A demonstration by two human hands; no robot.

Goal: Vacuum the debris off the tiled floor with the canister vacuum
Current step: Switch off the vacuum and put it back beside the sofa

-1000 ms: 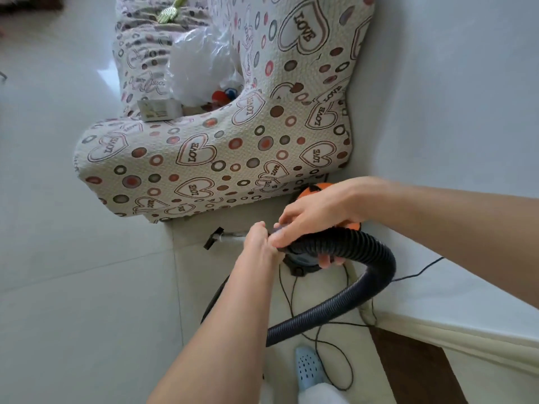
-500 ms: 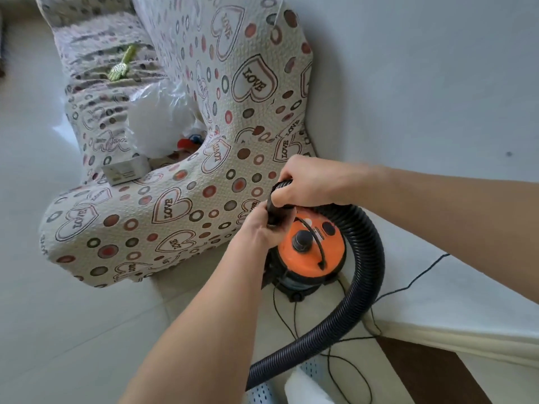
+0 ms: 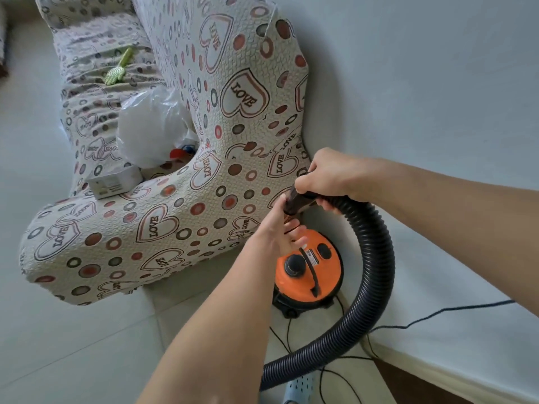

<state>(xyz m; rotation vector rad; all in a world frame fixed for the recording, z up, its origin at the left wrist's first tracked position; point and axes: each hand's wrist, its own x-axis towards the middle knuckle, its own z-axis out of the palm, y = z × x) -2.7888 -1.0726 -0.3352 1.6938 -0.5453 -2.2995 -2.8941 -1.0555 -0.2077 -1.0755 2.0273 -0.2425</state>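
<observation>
An orange-topped canister vacuum (image 3: 309,272) stands on the pale tiled floor (image 3: 73,345) in the corner between the sofa and the wall. Its black ribbed hose (image 3: 376,258) loops up on the right and back down past the lower edge. My right hand (image 3: 329,176) grips the hose's smooth black end piece (image 3: 294,202), held above the canister. My left hand (image 3: 277,231) sits just under that end piece, fingers curled toward its tip over the canister lid; what they hold is hidden. No debris shows on the tiles.
A sofa (image 3: 175,214) in a heart-and-dot cover fills the left and centre, with a white plastic bag (image 3: 151,132), a small box (image 3: 113,182) and a green brush (image 3: 118,68) on its seat. The white wall (image 3: 423,97) runs along the right. A thin black cord (image 3: 437,313) trails on the floor.
Both hands have lifted the hose end up off the canister toward the sofa arm. The view has tilted, so the orange lid now lies fully below the hands.
</observation>
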